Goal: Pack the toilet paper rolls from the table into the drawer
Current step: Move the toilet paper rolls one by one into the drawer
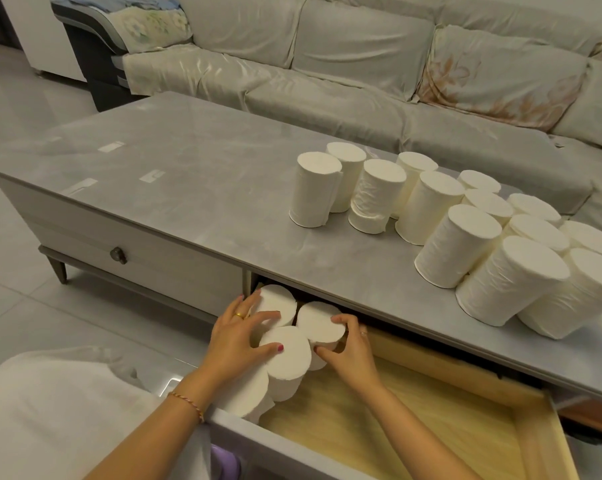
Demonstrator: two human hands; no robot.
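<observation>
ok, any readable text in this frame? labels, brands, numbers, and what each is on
None readable.
toilet paper rolls on the table: plain white, no wrapper print or brand.
rolls in the drawer: plain as well.
Pale rectangular patches on the tabletop: no text shows on them.
Sofa cover: floral pattern only, no lettering.
Closed drawer knob: no marking visible.

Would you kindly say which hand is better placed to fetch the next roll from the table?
Right. The right hand is nearer the upright white paper rolls on the grey tabletop; the left hand lies farther away.
</observation>
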